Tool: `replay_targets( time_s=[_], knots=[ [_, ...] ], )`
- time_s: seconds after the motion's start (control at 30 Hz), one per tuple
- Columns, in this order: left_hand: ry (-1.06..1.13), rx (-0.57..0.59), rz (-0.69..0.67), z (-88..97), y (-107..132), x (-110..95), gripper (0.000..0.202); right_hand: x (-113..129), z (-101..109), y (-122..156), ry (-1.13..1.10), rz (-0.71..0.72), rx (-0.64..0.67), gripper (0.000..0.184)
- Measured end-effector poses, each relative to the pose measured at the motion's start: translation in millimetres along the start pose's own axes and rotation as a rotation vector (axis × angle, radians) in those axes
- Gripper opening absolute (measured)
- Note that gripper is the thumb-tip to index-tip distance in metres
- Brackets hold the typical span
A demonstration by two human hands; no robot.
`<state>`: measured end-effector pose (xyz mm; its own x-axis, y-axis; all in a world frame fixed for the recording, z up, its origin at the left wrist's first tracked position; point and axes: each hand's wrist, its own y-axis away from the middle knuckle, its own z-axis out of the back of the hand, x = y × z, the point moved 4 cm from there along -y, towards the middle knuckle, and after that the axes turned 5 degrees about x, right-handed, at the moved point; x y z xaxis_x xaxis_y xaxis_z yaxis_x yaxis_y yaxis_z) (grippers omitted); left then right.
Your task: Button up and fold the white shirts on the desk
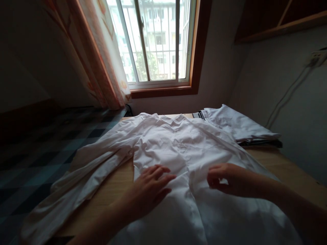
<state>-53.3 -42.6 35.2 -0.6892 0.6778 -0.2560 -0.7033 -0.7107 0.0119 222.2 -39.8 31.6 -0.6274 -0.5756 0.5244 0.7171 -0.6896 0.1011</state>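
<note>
A white button-up shirt [163,146] lies spread front side up, its collar toward the window and its lower part toward me. Over the left half of its front, my left hand [153,183] has its fingers apart and holds nothing. My right hand [221,175] is at the right half, fingers curled downward with a gap between thumb and fingers; nothing shows in it. Whether either hand touches the cloth is hard to tell. The shirt's left-hand sleeve [84,180] stretches out to the lower left, wrinkled.
Under the shirt is a wooden table [112,194]. Folded white clothing [237,122] lies on dark items at the back right. To the left is a checked bedspread [38,163]. A curtain [94,61] hangs beside the barred window [158,44]. A cable [286,95] runs down the right wall.
</note>
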Motion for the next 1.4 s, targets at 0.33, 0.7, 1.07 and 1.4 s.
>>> replay_targets(
  time_s=[0.33, 0.7, 1.07, 1.4],
  knots=[
    [0.099, 0.222, -0.16, -39.9, -27.8, 10.6, 0.073, 5.1, -64.6, -11.7, 0.065, 0.142, -0.052, 0.014],
    [0.032, 0.196, -0.277, -28.0, -25.3, -0.4, 0.069, 8.9, -43.9, -5.3, -0.425, 0.163, -0.085, 0.018],
    [-0.034, 0.198, -0.621, -36.7, 16.9, -44.9, 0.054, 29.4, -47.0, 7.4, -0.261, 0.116, 0.168, 0.006],
    [-0.217, -0.271, -0.141, -2.6, -97.4, 21.6, 0.033, -34.1, 26.5, -83.0, 0.262, -0.047, -0.366, 0.018]
  ],
)
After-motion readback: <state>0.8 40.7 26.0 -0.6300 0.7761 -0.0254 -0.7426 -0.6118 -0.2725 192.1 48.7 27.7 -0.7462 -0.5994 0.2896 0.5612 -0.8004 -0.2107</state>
